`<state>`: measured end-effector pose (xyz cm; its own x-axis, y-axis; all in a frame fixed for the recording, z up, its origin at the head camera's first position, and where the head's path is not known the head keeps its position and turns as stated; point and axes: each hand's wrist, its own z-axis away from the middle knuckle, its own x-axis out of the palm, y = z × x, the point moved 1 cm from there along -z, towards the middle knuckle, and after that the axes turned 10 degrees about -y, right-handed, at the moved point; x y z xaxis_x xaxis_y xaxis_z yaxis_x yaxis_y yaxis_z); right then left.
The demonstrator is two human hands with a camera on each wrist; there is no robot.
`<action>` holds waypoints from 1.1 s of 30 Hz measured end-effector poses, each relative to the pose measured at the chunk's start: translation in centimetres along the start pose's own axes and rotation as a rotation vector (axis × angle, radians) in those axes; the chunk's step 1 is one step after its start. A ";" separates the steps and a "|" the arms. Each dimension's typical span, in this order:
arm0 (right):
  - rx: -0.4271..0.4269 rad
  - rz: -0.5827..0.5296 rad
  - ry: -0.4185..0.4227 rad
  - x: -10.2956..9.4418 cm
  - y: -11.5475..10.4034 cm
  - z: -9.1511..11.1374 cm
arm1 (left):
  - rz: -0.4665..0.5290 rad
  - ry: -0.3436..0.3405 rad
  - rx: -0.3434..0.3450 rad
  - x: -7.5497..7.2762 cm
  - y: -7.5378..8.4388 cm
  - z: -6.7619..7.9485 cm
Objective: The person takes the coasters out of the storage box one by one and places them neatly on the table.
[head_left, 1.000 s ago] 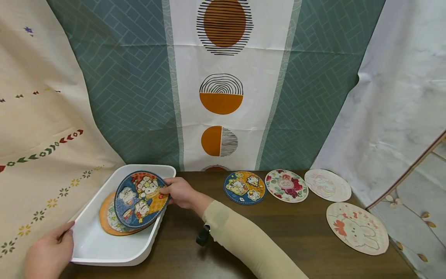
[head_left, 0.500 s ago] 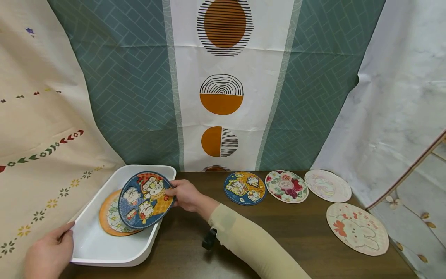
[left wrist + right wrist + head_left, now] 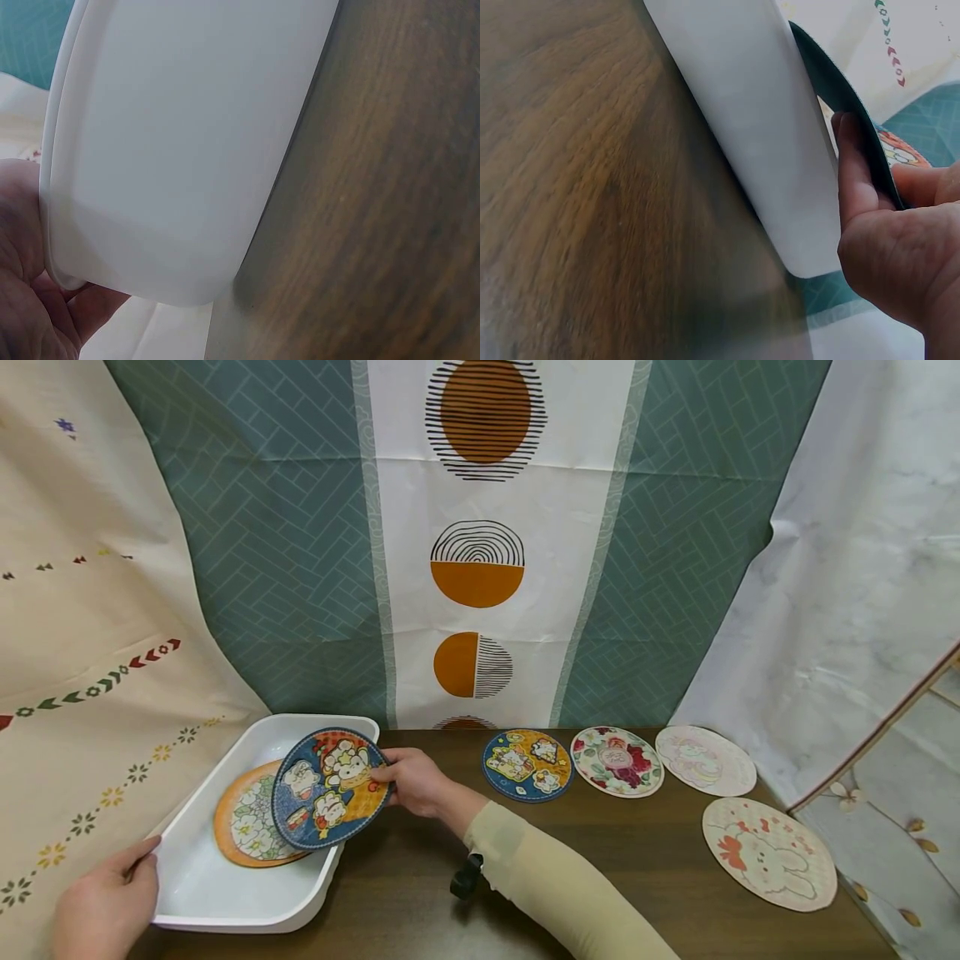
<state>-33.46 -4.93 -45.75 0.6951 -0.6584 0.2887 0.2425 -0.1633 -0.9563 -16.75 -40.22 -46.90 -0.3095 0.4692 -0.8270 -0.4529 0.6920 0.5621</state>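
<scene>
My right hand (image 3: pixel 417 782) pinches the right edge of a round blue placemat (image 3: pixel 330 789) with cartoon animals, thumb on top and fingers beneath. In the right wrist view the dark underside of the placemat (image 3: pixel 840 90) shows, tilted over the tub's rim. The white plastic tub (image 3: pixel 202 893) stands at the left of the table. Inside it lies a round orange-edged placemat (image 3: pixel 251 827) with white flowers, partly covered by the blue one. My left hand (image 3: pixel 108 893) grips the tub's near left corner, thumb on the rim, as the left wrist view also shows beside the tub wall (image 3: pixel 172 150).
Along the back right of the dark wooden table (image 3: pixel 600 868) lie a blue-and-yellow round placemat (image 3: pixel 527 765), a rose-patterned one (image 3: pixel 617 762) and a pale unicorn one (image 3: pixel 705 758). Nearer, a rabbit placemat (image 3: pixel 768 853) lies by the right wall. Patterned cloths (image 3: pixel 285 568) hang behind.
My right hand has moved right with the blue placemat, so more of the orange-edged flower placemat shows in the tub. The left hand and the tub have stayed put.
</scene>
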 end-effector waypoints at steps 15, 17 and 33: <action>-0.005 -0.032 0.010 -2.4 -0.2 2.4 | -0.016 0.001 0.017 -0.1 0.0 0.0; -0.006 -0.033 0.010 -2.7 -0.3 2.8 | -0.017 0.004 0.024 -0.1 0.0 0.0; -0.044 -0.049 0.025 -5.5 -0.8 5.6 | -0.025 0.014 0.058 -0.1 -0.4 -0.1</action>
<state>-33.71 2.94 -46.32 0.6660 -0.6666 0.3348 0.2460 -0.2274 -0.9422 -16.61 -40.59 -47.07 -0.3101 0.4441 -0.8406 -0.4112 0.7345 0.5398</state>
